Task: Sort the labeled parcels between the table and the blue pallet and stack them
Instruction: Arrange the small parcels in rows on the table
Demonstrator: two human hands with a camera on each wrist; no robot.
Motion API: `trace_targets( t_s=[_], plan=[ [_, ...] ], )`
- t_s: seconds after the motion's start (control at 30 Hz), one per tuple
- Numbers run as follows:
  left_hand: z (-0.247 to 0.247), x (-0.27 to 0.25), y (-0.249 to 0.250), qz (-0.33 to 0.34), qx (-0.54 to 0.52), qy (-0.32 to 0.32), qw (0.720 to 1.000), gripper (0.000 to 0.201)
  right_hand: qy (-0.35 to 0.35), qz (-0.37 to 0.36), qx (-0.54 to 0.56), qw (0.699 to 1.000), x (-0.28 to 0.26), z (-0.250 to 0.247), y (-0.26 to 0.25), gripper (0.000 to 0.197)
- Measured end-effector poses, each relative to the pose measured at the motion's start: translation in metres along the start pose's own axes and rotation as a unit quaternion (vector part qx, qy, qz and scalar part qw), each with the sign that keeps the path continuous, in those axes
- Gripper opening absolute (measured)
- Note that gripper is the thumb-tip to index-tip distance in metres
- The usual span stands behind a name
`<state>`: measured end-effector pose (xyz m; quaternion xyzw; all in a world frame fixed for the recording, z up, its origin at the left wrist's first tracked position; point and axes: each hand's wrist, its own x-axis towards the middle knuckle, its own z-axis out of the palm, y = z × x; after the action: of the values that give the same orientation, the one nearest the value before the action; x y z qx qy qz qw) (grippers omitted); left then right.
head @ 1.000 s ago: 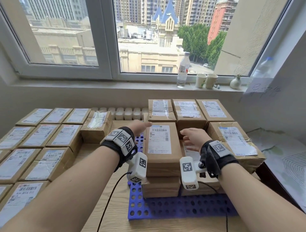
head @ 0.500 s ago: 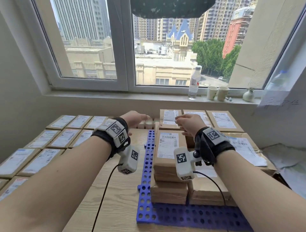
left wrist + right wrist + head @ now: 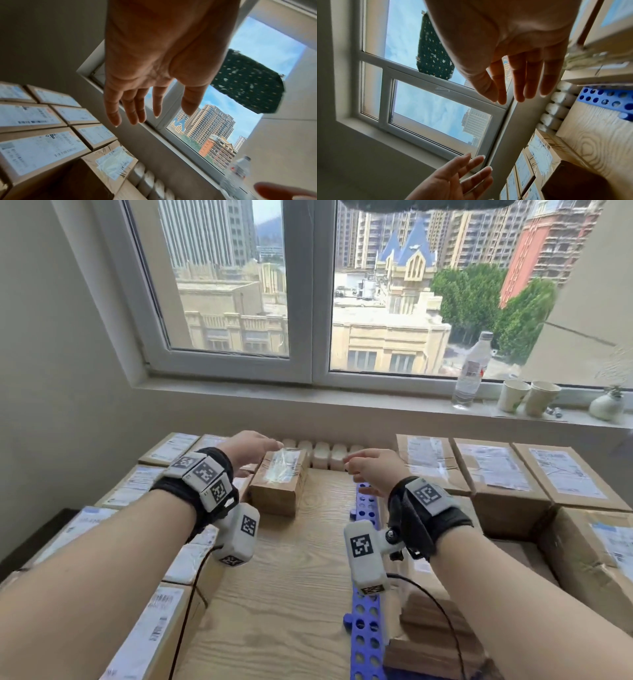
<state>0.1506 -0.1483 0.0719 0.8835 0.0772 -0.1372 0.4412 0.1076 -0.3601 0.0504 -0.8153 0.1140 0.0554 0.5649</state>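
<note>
The wooden table point(image 3: 291, 594) fills the low half of the head view. Rows of labeled parcels point(image 3: 144, 484) cover its side at 9 o'clock. At 3 o'clock sits the blue pallet point(image 3: 364, 628), and more brown parcels point(image 3: 493, 467) are stacked on it, some two high.

One taped parcel point(image 3: 279, 481) stands by itself at 12 o'clock on the table, just beside the far rows. Its label is under shiny, wrinkled tape.

The left hand point(image 3: 248, 448) hovers over the far left corner of this parcel. Its fingers point(image 3: 133, 108) are straight and spread, and it holds nothing. The right hand point(image 3: 373, 470) hangs in the air at 1 o'clock, near the parcel but apart from it. Its fingers point(image 3: 527, 75) are loose and open, and it holds nothing too.

I think both hands are about to pick up the taped parcel. Here is what could go wrong:

- The tape looks slick, so the parcel could slip if the hands squeeze only the top.
- The left side has little room. Fingers could bump the parcel next to it and push the tidy row crooked.
- The small white bottles point(image 3: 322, 455) stand close behind. A shove could knock them over.
- The wires point(image 3: 191, 611) from the wrist cameras hang low and could snag a parcel corner.
- The shiny tape makes the label hard to read, so the parcel could go to the wrong pile.
</note>
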Motion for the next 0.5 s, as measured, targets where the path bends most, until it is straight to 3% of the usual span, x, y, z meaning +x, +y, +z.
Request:
trace_targets(
  t_s=[0.2, 0.37, 0.47, 0.5],
  plan=[
    [-0.032, 0.084, -0.039, -0.045, -0.089, -0.014, 0.995, 0.031, -0.018, 0.055, -0.008, 0.998, 0.072, 0.074, -0.006, 0.015],
    [-0.028, 0.154, -0.07, -0.061, -0.104, -0.058, 0.991, 0.037, -0.01, 0.123, 0.018, 0.992, 0.119, 0.118, 0.008, 0.014],
    [-0.014, 0.184, -0.083, -0.063, -0.114, -0.074, 0.989, 0.009, -0.018, 0.153, 0.015, 0.988, 0.14, 0.13, 0.024, 0.019],
    [-0.009, 0.191, -0.086, -0.057, -0.112, -0.079, 0.989, 0.009, -0.009, 0.175, 0.018, 0.984, 0.146, 0.133, 0.028, 0.019]
  ],
)
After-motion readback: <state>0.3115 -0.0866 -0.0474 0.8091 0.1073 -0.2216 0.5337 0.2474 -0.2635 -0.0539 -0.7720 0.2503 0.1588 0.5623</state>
